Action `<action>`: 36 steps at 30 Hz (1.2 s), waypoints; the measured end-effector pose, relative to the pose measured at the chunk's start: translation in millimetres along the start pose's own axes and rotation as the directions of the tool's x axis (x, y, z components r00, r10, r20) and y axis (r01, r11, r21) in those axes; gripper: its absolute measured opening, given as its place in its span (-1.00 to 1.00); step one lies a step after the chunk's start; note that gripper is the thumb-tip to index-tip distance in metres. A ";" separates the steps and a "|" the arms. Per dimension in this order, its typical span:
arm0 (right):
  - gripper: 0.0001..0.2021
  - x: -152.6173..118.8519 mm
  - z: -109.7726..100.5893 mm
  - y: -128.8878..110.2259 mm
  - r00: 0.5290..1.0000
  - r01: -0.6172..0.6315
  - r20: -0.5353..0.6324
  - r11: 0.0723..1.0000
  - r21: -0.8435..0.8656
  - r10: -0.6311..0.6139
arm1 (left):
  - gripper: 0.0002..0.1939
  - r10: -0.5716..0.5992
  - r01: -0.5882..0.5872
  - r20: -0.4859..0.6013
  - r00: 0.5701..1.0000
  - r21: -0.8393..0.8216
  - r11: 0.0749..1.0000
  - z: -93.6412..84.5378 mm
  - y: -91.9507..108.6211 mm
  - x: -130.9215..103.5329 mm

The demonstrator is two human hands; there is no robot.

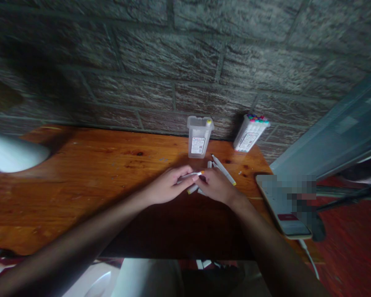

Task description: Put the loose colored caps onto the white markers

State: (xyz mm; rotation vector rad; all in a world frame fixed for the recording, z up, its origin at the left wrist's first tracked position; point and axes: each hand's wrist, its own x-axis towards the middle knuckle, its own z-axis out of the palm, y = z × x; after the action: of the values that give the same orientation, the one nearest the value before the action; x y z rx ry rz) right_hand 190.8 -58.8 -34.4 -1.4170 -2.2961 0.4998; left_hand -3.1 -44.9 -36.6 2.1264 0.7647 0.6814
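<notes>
A white marker with an orange end lies across the fingers of my left hand, which is closed on it. The curled fingers of my right hand meet the marker's orange end, and part of their grip is hidden. Several loose white markers, some with yellow ends, lie on the wooden table around and beneath my right hand. Just beyond my hands stands a clear plastic marker case with a yellow-topped marker upright in it.
A second marker case, packed with colourful tops, stands at the back right. A phone with a white cable lies by the table's right edge. On the left sits a white rounded object. A stone-brick wall rises behind the wooden table.
</notes>
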 end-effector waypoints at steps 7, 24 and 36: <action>-0.62 0.5 -1.0 -1.8 1.000 -0.012 0.010 0.999 -0.033 0.012 | -0.68 0.007 -0.007 0.005 1.000 0.013 1.000 0.2 -2.0 1.2; -0.79 -1.3 -3.6 -3.8 0.999 0.038 0.032 0.999 0.019 -0.039 | -0.69 0.028 -0.029 0.018 0.999 0.060 0.998 -0.3 -1.1 0.2; -0.84 -3.9 -4.0 -4.9 0.998 0.042 0.048 0.999 0.023 -0.043 | -0.72 0.056 -0.059 0.038 0.998 0.087 0.994 -0.9 0.9 0.2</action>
State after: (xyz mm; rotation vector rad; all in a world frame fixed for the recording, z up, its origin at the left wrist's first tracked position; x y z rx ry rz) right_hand 190.8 -64.0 -29.1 -1.3565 -2.3466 0.5512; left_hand -3.3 -44.8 -35.3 2.2419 0.7281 0.6492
